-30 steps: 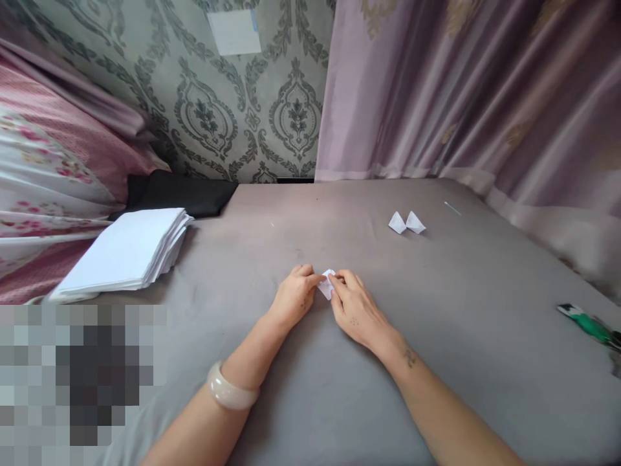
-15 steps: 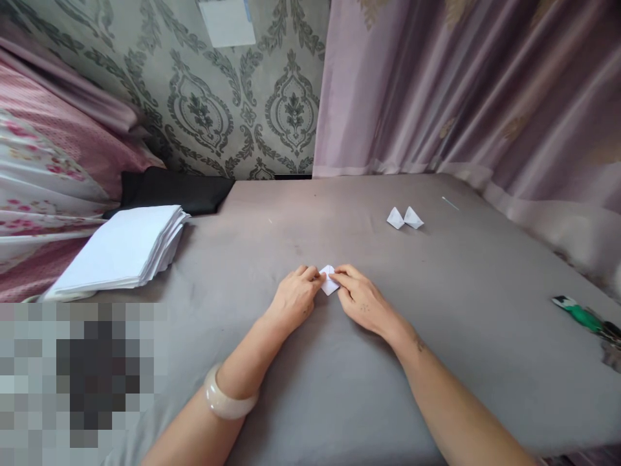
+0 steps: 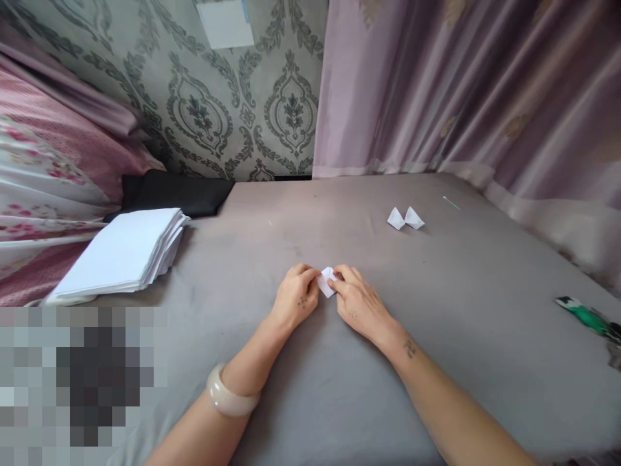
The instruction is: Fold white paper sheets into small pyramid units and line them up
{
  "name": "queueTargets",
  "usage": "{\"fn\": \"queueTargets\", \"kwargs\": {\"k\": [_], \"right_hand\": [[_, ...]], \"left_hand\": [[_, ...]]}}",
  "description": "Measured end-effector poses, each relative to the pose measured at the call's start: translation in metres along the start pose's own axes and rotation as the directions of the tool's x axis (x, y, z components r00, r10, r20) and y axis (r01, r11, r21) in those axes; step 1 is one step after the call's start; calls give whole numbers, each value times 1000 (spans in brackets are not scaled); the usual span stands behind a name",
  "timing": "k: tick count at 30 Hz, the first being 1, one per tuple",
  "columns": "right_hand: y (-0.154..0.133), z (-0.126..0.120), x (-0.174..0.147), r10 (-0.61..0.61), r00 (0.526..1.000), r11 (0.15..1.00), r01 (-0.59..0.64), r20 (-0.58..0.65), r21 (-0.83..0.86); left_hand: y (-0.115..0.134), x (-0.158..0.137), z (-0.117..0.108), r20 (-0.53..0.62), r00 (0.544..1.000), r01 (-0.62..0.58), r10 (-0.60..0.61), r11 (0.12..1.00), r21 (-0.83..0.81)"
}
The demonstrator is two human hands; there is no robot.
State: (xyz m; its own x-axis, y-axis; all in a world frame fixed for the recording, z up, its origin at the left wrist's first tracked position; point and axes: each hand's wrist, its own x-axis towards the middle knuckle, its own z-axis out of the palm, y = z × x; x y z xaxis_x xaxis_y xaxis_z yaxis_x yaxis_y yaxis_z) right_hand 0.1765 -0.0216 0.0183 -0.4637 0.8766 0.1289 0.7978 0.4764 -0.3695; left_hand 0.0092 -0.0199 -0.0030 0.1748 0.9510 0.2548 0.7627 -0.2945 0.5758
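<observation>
A small folded piece of white paper (image 3: 328, 285), roughly diamond-shaped, is between my two hands above the grey cloth. My left hand (image 3: 297, 296) pinches its left corner between thumb and curled fingers. On the other side, my right hand (image 3: 361, 299) grips the right edge, with the thumb lying across the paper's face. The fingertips cover both side corners. Farther back to the right stand two folded white paper shapes (image 3: 405, 219), pointed and side by side.
At the left lies a thick stack of white paper (image 3: 116, 252), with a black folded cloth (image 3: 184, 193) behind it. A green-handled tool (image 3: 585, 316) rests near the right edge. A thin white stick (image 3: 451, 202) lies at the back right, before the curtain (image 3: 388, 84).
Both hands have turned slightly at the wrist. My left fingers have shifted outward to the paper's left corner, and my right thumb now presses on its front.
</observation>
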Motion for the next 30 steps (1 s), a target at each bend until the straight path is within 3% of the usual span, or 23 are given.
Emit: {"fn": "queueTargets", "kwargs": {"k": [2,5,10,12,16,19,21,23,26,28,30], "right_hand": [[5,1,0,-21,999,999,22,-29,36],[14,5,2,-20,996,987,33,-82,155],[22,12,9,130,981,907,-58,-146,416],[22,12,12,235,963,815,-122,-130,567],[14,4,14,400,916,510,-200,-25,836],[2,-1,13,383,914,252,-244,135,937],[-4,0,13,378,910,171,-246,167,954],[-7,3,12,422,899,195,-215,116,957],[-5,7,13,465,885,338,-180,3,924],[0,8,12,438,898,461,-172,-54,870],[4,6,9,383,914,630,-151,-136,762]], "left_hand": [[-3,5,3,-26,996,82,-85,993,-86],[-3,13,4,22,986,164,-163,975,-149],[-1,15,1,85,968,251,-236,916,-313],[1,13,0,121,954,296,-273,820,-490],[9,12,-3,142,935,292,-324,480,-827],[19,11,-6,134,928,242,-349,287,-927],[23,10,-7,160,925,246,-345,222,-943],[25,8,-5,189,925,268,-331,213,-940],[24,6,0,195,934,282,-300,279,-918],[21,6,2,155,949,256,-276,381,-888],[18,7,3,52,972,174,-230,549,-818]]}}
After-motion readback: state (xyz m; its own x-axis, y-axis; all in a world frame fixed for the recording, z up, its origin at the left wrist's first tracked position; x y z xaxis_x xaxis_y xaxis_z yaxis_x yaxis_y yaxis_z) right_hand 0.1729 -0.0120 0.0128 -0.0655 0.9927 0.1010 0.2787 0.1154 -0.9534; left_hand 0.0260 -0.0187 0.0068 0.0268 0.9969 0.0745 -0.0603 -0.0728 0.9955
